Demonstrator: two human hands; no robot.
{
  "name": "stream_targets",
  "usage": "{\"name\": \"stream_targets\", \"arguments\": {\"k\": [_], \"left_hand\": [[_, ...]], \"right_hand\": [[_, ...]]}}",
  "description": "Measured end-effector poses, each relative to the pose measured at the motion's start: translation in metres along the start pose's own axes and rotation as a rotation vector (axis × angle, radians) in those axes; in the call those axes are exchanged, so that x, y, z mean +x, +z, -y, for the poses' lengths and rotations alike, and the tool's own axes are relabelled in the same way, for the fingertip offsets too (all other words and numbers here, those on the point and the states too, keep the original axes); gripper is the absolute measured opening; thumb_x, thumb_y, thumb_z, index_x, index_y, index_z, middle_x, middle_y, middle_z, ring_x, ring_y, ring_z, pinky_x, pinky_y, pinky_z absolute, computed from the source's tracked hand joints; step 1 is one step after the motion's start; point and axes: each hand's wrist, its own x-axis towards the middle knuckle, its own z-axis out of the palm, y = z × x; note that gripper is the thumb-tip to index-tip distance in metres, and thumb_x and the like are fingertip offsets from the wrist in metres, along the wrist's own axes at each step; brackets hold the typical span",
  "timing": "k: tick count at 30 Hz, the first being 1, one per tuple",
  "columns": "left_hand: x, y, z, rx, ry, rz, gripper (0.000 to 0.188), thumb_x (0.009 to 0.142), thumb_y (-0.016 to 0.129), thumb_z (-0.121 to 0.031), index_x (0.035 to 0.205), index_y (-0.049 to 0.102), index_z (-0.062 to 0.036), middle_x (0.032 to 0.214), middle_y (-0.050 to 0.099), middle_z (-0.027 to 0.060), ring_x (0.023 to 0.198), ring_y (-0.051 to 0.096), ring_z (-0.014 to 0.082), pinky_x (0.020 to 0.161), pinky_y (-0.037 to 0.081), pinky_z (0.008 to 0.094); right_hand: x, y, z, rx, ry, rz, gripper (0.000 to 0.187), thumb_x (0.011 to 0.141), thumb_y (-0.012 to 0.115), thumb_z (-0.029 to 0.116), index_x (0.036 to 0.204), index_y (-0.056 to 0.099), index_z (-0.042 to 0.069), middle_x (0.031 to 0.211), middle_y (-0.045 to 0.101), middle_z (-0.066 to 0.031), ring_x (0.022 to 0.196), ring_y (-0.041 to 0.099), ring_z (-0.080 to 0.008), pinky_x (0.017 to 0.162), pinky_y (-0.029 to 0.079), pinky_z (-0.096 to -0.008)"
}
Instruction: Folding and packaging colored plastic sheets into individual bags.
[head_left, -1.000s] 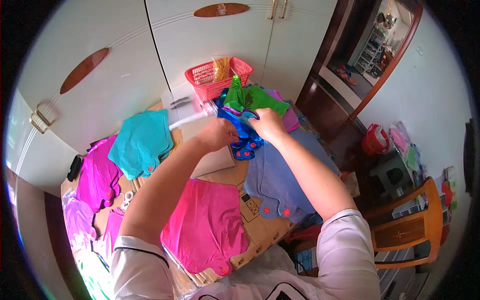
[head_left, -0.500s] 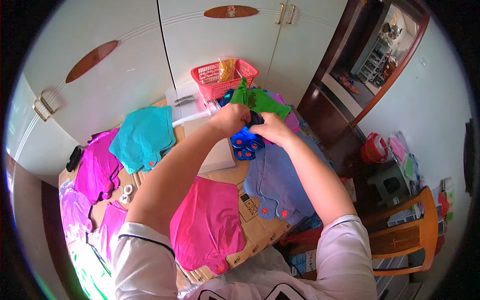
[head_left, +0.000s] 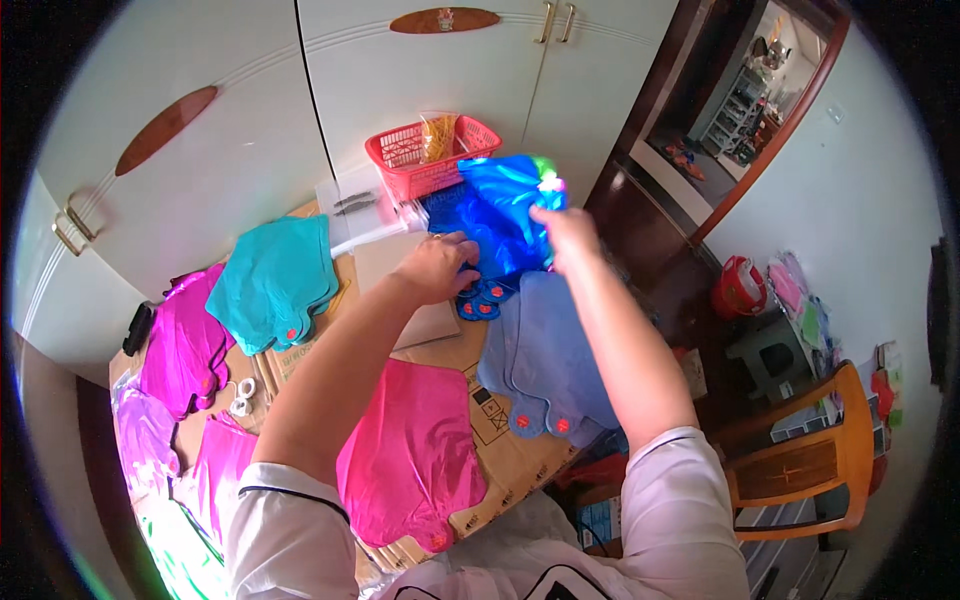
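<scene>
A shiny blue foil-like sheet (head_left: 505,195) is lifted and bent over at the far side of the table. My right hand (head_left: 570,240) is closed on its right edge, slightly blurred. My left hand (head_left: 437,268) rests at the left edge of the blue stack, fingers bent and apart, holding nothing that I can see. Below it several rounded blue tabs with red dots (head_left: 482,300) stick out. A bit of green and pink shows at the lifted sheet's upper right corner. Close to my right forearm lies a grey-blue stack (head_left: 550,350) of similar pieces.
Cardboard (head_left: 515,465) covers the table. On it lie a pink piece (head_left: 410,450), a teal stack (head_left: 270,275), magenta pieces (head_left: 185,345) and a white cord (head_left: 243,397). A red basket (head_left: 400,180) stands by the white cabinet (head_left: 420,75). A wooden chair (head_left: 850,450) stands right.
The green piece on top is mostly out of sight, and the blue sheet is now raised. My hands, together before, have parted: right hand to the right, left hand nearer and left.
</scene>
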Motion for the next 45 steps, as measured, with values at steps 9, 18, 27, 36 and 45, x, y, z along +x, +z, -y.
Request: {"name": "stream_targets", "arguments": {"k": [9, 18, 27, 36, 45], "left_hand": [[0.011, 0.004, 0.003, -0.026, -0.051, 0.024, 0.023, 0.079, 0.07, -0.027, 0.095, 0.064, -0.0112, 0.102, 0.062, 0.008, 0.103, 0.06, 0.0299, 0.105, 0.037, 0.0485], [-0.017, -0.022, -0.092, -0.062, 0.409, -0.136, 0.03, 0.073, 0.071, -0.018, 0.101, 0.066, -0.0084, 0.107, 0.063, 0.0108, 0.107, 0.058, 0.0313, 0.104, 0.038, 0.0486], [-0.05, 0.024, -0.157, 0.012, 0.796, 0.212, 0.042, 0.077, 0.061, -0.016, 0.118, 0.058, -0.005, 0.116, 0.059, 0.0133, 0.106, 0.06, 0.0311, 0.089, 0.051, 0.0405], [-0.052, 0.034, -0.161, -0.401, 0.472, 0.173, 0.014, 0.08, 0.062, -0.008, 0.093, 0.069, -0.0053, 0.091, 0.065, 0.0119, 0.084, 0.065, 0.0294, 0.073, 0.052, 0.0383], [-0.038, 0.023, -0.171, -0.664, 0.137, 0.355, 0.012, 0.081, 0.067, -0.007, 0.091, 0.071, -0.0028, 0.087, 0.068, 0.0151, 0.081, 0.067, 0.0279, 0.071, 0.052, 0.0372]], "right_hand": [[0.06, -0.173, 0.134, 0.555, -0.252, -0.243, 0.03, 0.082, 0.071, 0.007, 0.11, 0.061, 0.0, 0.105, 0.065, -0.0118, 0.093, 0.064, -0.0261, 0.085, 0.052, -0.0439], [-0.149, -0.167, 0.11, -0.903, -0.563, -0.053, 0.022, 0.085, 0.068, 0.022, 0.094, 0.067, 0.002, 0.075, 0.066, -0.0129, 0.065, 0.062, -0.0201, 0.065, 0.05, -0.0353], [-0.209, -0.139, -0.01, -0.568, -0.398, 0.225, 0.029, 0.085, 0.067, 0.013, 0.111, 0.064, 0.001, 0.101, 0.07, -0.0137, 0.092, 0.066, -0.0219, 0.081, 0.05, -0.0333], [-0.227, -0.138, -0.02, -0.888, -0.749, 0.079, 0.014, 0.075, 0.067, 0.01, 0.088, 0.064, 0.004, 0.084, 0.065, -0.0161, 0.08, 0.063, -0.0363, 0.07, 0.049, -0.0458], [-0.229, -0.141, -0.024, -0.704, -0.354, 0.159, 0.019, 0.082, 0.069, 0.017, 0.092, 0.067, 0.0, 0.08, 0.068, -0.0193, 0.073, 0.066, -0.036, 0.066, 0.05, -0.0406]]}}
